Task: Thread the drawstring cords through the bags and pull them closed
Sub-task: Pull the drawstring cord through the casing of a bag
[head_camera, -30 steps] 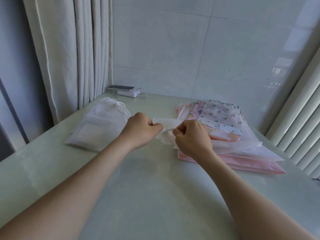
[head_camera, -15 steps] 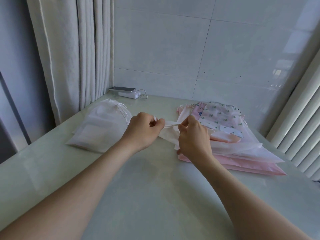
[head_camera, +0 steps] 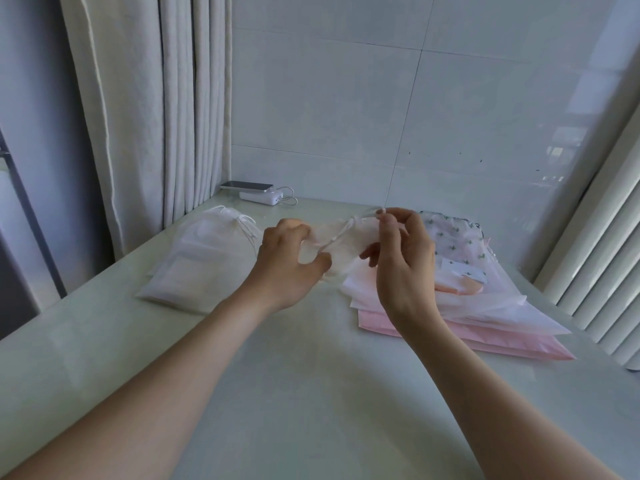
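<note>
Both our hands up over the pale glossy tabletop (head_camera: 311, 393), working a small translucent white drawstring bag (head_camera: 341, 249) held between them. Our left hand (head_camera: 289, 263) is curled, thumb and fingers closed on the bag's near-left edge. Our right hand (head_camera: 403, 258) is raised a little higher, thumb and forefinger pinched on the end of the thin white cord (head_camera: 343, 233), other fingers loosely spread; the cord runs down from that pinch across the bag toward the left hand. Left of the left hand lies a finished frosted white bag with its neck drawn shut (head_camera: 207, 258). Under and right of the right hand, a stack of flat pink and cactus-print bags (head_camera: 460, 271). Beyond the left hand, a phone on a white power bank (head_camera: 259, 192) by the grey curtain (head_camera: 156, 116)
</note>
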Motion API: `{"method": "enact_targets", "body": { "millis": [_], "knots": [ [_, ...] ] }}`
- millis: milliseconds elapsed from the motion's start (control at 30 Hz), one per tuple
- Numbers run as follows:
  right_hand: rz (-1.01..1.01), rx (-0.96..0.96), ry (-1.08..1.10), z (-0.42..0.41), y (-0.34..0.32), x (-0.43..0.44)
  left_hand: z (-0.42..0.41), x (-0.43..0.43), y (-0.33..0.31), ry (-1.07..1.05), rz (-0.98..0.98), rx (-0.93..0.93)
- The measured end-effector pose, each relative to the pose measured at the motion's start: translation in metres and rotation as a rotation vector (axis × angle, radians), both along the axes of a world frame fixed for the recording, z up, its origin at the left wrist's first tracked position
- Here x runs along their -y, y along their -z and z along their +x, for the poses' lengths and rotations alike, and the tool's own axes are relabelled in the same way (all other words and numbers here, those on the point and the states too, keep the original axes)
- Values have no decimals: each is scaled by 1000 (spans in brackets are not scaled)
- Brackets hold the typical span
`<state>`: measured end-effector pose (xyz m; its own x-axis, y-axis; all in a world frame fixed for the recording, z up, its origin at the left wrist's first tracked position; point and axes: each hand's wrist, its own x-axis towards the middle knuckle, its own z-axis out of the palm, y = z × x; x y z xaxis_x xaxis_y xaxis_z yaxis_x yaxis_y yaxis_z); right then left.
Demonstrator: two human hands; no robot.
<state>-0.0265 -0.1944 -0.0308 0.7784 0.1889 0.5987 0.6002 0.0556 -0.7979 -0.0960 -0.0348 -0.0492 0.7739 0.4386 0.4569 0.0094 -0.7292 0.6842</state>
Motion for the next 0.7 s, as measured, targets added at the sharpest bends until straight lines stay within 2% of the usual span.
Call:
{"method": "enact_targets", "body": {
  "millis": [167,300,367,500,700],
  "knots": [
    [-20,-26,-3,-3,4,1,-7,6,-19,145,-285,225],
    [-120,-39,-49,-2,11,-9,-12,8,-31,121,-513,336],
    [-131,-13,-57,-4,14,-18,-14,3,-33,-19,-444,363],
    [-136,-21,-108,-8,10,-38,-20,-13,-33,-406,-151,350],
    [-425,-124,-390,-13,12,-81,-30,-41,-32,-723,151,325]
  ]
}}
